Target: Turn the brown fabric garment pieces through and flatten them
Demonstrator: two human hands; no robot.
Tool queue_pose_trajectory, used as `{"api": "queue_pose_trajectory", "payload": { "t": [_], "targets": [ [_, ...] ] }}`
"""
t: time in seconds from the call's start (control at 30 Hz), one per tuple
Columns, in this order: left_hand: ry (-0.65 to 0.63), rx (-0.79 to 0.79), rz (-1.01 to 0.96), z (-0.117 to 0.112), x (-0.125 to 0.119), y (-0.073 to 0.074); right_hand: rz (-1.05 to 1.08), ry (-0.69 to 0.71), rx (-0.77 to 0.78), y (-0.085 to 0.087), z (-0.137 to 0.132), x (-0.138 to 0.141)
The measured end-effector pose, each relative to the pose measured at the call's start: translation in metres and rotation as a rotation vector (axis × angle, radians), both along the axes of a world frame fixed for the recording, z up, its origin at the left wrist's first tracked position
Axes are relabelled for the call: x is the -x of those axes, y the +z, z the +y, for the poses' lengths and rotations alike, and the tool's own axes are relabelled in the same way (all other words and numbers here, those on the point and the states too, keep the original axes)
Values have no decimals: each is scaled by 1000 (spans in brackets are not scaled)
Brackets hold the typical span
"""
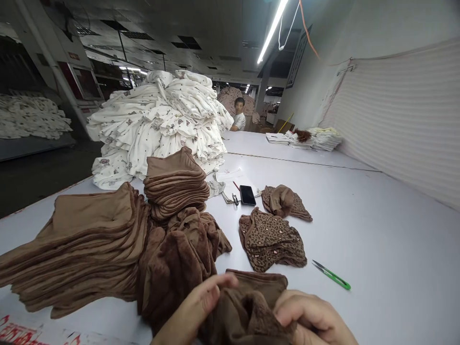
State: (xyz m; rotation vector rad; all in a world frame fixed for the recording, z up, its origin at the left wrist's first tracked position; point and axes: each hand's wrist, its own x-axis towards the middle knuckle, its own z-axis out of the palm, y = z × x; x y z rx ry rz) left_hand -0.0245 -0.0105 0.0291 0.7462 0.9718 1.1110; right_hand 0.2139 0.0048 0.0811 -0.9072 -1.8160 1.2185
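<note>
Both hands clamp a fuzzy brown fleece piece (pixel 251 306) at the near table edge — left hand (pixel 196 309) pinching its left side, right hand (pixel 312 318) curled over its right. Just beyond lies a leopard-print fabric stack (pixel 271 239); right of it, green thread snips (pixel 332 275).

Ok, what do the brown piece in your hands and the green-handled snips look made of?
Brown piece: seems a soft plush or fleece fabric, with a fuzzy matte nap showing between left hand and right hand. Snips: likely metal blades, thin and grey, with a glossy green, probably plastic handle.
</note>
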Motion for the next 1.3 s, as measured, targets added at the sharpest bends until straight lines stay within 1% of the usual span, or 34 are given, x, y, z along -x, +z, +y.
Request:
{"api": "queue_pose_trajectory", "payload": {
  "t": [0.03,0.07,0.13,0.17,0.23,0.3,0.37,0.4,0.47,0.53,0.6,0.7,0.77,0.83,0.9,0.93,0.97,1.0,1.07,1.13,1.17,1.23,1.3],
  "targets": [
    [-118,-12,-63,0,-1,4,2,-39,39,0,2,-2],
    [-187,-47,-125,-1,-3,6,12,-94,91,-1,4,-3],
    [-219,-102,-182,-3,-6,4,54,-199,201,-3,8,-5],
    [-211,-100,-169,-3,-7,1,72,-224,234,-4,10,-6],
    [-164,-49,-101,-3,-6,-8,62,-227,231,-6,13,-10],
    [-48,5,-18,-1,-4,-13,21,-217,212,-7,17,-16],
    [56,20,15,0,-1,-12,34,-233,254,-8,22,-21],
    [78,28,20,1,-1,-10,69,-246,295,-9,25,-22],
    [74,72,-17,1,-1,-1,134,-289,346,-12,33,-21],
    [48,122,-106,3,-6,7,114,-341,304,-18,45,-14],
    [68,146,-206,7,-15,12,38,-392,216,-26,60,-2],
    [171,153,-278,21,-31,10,-66,-484,93,-38,82,16],
    [236,165,-276,31,-40,4,-125,-547,1,-42,87,23],
    [308,173,-259,40,-45,-4,-159,-585,-81,-44,77,26],
    [366,174,-230,48,-47,-9,-208,-546,-118,-48,56,26],
    [383,172,-215,51,-46,-11,-245,-495,-119,-51,43,26],
    [390,167,-203,54,-45,-12,-331,-404,-116,-56,30,26],
    [389,160,-192,56,-44,-13,-398,-364,-140,-63,19,27],
    [370,136,-171,57,-41,-13,-432,-302,-147,-77,7,29],
    [366,107,-128,53,-38,-14,-396,-277,-130,-88,6,30],
    [377,93,-92,47,-37,-16,-373,-273,-118,-90,8,30],
    [402,64,2,32,-38,-23,-321,-293,-93,-90,13,28],
    [365,34,88,15,-44,-34,-246,-303,-64,-84,14,28]
  ]
}}
